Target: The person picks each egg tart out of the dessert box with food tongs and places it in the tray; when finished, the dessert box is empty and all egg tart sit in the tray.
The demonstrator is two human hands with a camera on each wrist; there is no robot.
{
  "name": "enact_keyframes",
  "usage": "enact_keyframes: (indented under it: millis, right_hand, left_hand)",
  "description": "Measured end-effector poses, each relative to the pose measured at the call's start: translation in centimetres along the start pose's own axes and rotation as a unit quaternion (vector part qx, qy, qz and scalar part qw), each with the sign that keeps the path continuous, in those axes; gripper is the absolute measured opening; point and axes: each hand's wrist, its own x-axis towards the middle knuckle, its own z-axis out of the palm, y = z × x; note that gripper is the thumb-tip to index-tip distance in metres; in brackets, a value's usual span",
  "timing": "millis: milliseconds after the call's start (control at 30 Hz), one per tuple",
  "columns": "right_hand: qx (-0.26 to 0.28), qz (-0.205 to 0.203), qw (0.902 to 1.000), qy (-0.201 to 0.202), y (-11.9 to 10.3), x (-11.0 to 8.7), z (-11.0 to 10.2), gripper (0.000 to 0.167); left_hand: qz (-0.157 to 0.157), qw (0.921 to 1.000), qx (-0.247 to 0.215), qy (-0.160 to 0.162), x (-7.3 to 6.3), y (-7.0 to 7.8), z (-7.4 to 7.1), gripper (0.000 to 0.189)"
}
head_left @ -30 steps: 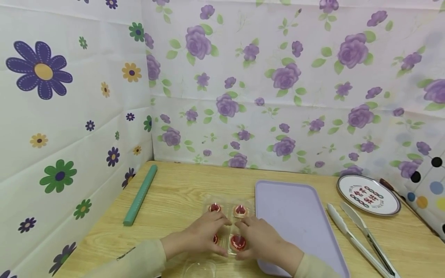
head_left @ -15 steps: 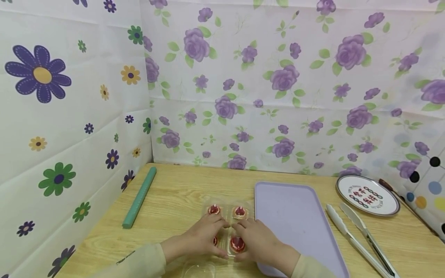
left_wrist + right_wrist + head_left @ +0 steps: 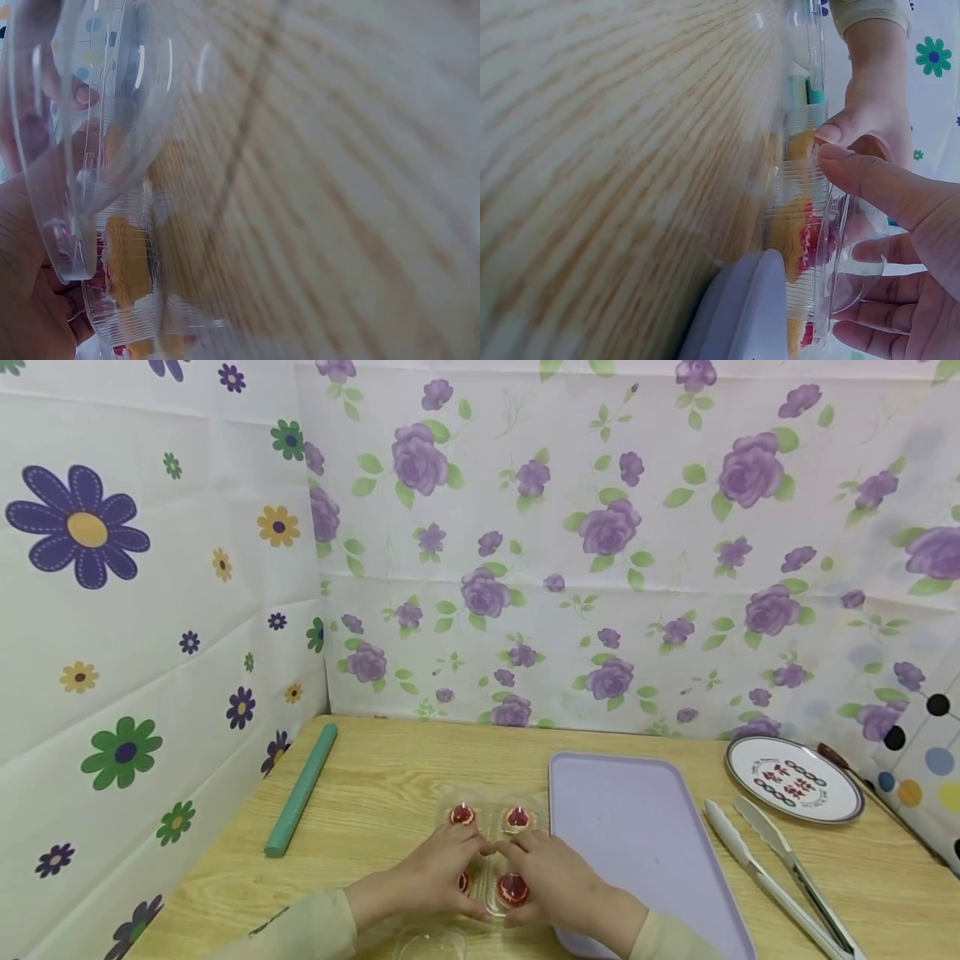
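A clear plastic clamshell box [image 3: 489, 893] lies on the table in front of me, with red-topped tarts [image 3: 513, 889] in its cups. My left hand [image 3: 438, 872] curves over its left half, partly hiding a tart there. Over the right half my right hand [image 3: 558, 881] arches, fingers and thumb set either side of a domed cup. Both thumbs are near the box's front edge, and the fingertips meet close to its middle. From the right wrist view, the right thumb [image 3: 870, 176] lies at the rim and the fingers spread around the clear dome [image 3: 859, 262].
A purple tray [image 3: 622, 827] sits just right of the box. Farther right lie metal tongs [image 3: 787, 877], a white plate [image 3: 795, 781] and a brown-ended stick [image 3: 843, 760]. A green rod [image 3: 302, 789] is at left. Another clear plastic piece [image 3: 430, 942] sits near the front edge.
Both hands stay on the box with only slight shifts of the fingers; the fingertips have come a little closer together. The head view has shifted slightly.
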Motion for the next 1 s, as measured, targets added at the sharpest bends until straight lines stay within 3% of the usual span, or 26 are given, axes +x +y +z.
enact_keyframes:
  millis: [400,600,1000]
  right_hand:
    - [0.048,-0.018,0.9981,0.035,0.2,-0.4,-1.1,0.073]
    - [0.077,-0.018,0.9954,0.054,0.2,-0.8,-2.1,0.066]
    - [0.06,-0.012,0.9894,0.131,0.3,-1.6,-3.5,0.067]
  left_hand:
    - [-0.008,0.9999,-0.007,-0.003,-0.1,0.2,-0.1,0.075]
    - [-0.015,0.9998,-0.01,-0.008,-0.3,0.1,-0.2,0.084]
    - [-0.009,0.9994,-0.024,0.021,-0.8,0.5,-2.3,0.082]
